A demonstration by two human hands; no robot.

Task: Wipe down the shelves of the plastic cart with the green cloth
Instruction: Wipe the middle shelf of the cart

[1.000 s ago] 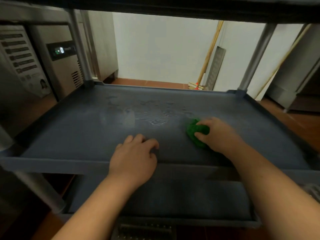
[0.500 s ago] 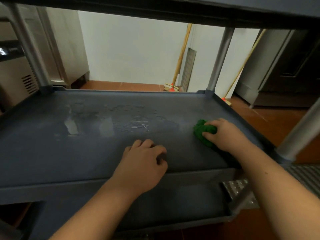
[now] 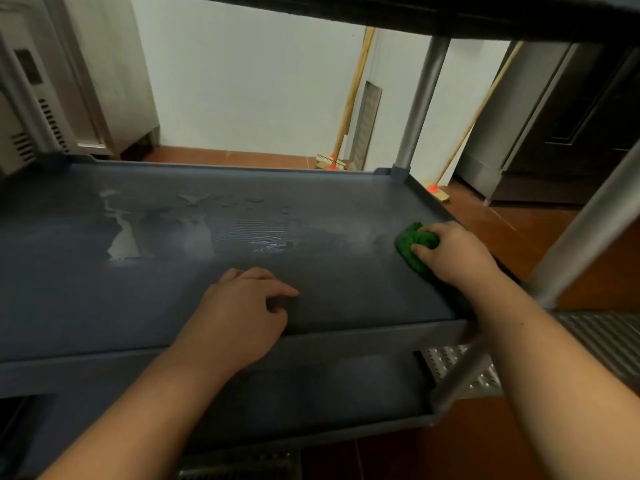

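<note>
Head view: green cloth [image 3: 414, 245] bunched, gripped by right hand [image 3: 453, 252] near right edge of middle shelf [image 3: 104, 306]. Left hand [image 3: 239, 317] rested near front edge, fingers loosely curled, nothing held. Wet patch [image 3: 256, 233] seen mid-shelf.

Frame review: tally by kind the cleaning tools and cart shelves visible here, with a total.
Crumpled green cloth, gripped by the right hand: 1
Wooden-handled brooms against the white wall: 2
Grey plastic cart shelves: 3
Total: 6
</note>
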